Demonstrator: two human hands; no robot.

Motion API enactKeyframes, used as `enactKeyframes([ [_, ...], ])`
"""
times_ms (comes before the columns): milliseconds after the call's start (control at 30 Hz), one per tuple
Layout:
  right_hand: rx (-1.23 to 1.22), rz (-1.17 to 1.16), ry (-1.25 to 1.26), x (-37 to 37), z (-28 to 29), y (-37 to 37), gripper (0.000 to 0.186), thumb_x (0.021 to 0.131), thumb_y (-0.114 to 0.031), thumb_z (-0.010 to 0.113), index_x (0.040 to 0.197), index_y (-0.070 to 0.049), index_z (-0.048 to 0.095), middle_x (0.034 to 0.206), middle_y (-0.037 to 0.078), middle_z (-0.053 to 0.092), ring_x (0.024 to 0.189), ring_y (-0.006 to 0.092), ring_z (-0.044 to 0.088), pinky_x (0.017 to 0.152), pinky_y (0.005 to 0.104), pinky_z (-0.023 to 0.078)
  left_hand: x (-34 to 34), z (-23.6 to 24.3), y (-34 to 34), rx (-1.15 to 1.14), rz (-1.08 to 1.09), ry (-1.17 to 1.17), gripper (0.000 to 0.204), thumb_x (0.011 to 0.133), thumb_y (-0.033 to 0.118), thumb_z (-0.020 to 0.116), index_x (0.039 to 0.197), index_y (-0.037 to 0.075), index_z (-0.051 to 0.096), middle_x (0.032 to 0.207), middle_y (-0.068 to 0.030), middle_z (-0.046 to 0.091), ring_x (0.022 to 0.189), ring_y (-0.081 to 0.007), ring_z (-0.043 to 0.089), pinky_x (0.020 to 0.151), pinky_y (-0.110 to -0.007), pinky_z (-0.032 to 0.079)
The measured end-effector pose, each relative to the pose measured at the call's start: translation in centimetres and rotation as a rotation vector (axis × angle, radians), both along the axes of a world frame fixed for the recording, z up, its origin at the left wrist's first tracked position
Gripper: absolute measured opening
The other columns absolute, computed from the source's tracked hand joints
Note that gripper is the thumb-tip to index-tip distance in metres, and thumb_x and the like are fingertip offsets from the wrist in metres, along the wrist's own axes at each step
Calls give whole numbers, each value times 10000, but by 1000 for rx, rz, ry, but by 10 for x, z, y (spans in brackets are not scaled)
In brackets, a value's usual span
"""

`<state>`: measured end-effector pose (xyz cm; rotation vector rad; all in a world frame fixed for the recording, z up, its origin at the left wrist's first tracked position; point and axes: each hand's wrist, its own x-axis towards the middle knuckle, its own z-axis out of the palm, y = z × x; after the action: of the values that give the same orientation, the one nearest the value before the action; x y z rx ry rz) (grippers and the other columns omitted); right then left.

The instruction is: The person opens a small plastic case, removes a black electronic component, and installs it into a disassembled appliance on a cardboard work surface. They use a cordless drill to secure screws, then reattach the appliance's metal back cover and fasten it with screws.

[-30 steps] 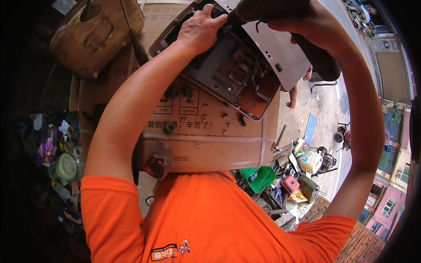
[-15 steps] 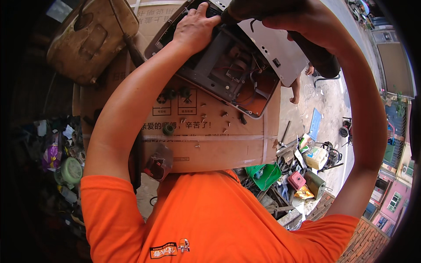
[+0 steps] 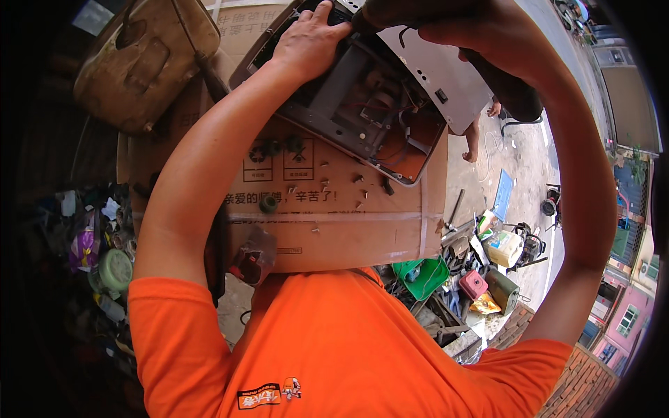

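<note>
Here, left hand (image 3: 306,45), fingers apart, touches a grey boxy casing (image 3: 341,134) near brown cardboard's (image 3: 341,251) right edge; right hand (image 3: 481,35) clamps a black pistol-shaped tool (image 3: 505,90).

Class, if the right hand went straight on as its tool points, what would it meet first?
Probably the left hand, beyond the power tool; depth is unclear, so the open casing may come first.

Over my feed, the flat grey punched panel (image 3: 446,75) looked like smooth sheet metal, the broad brown carton (image 3: 362,247) matt cardboard, the thick dark tool handle (image 3: 512,90) dull plastic, the orange short-sleeved shirt (image 3: 334,341) matt cloth.
</note>
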<state>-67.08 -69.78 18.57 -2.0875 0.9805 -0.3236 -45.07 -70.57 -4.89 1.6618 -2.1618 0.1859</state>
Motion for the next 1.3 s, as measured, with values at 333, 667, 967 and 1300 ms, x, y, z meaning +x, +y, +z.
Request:
enactKeyframes([
  [333,-18,75,-26,-7,-11,-6,345,776,64,724,1107,-17,666,1012,63,722,905,134,664,723,268,550,-6,17,5,117,4,64,332,876,121,531,1177,161,666,1427,-310,405,1221,-515,512,1031,-510,445],
  [667,-13,63,-36,-6,-13,-4,359,771,43,730,1118,-35,682,1017,59,725,915,141,662,773,273,539,-9,17,6,114,64,102,343,877,157,562,1201,176,676,1442,-319,403,1256,-513,495,1071,-502,420],
  [967,-205,-42,257,9,-4,4,336,769,-109,784,1093,-51,716,963,92,726,905,183,670,802,324,533,-4,15,2,119,-25,53,485,867,131,529,1343,203,587,1450,-332,386,1305,-513,451,1125,-517,369],
  [1300,-164,-107,336,21,10,13,337,770,-143,791,1091,-65,724,953,109,733,892,199,679,803,330,533,-6,2,-3,12,14,4,338,813,202,652,1146,207,712,1474,-158,412,1195,-407,546,1032,-466,458],
])
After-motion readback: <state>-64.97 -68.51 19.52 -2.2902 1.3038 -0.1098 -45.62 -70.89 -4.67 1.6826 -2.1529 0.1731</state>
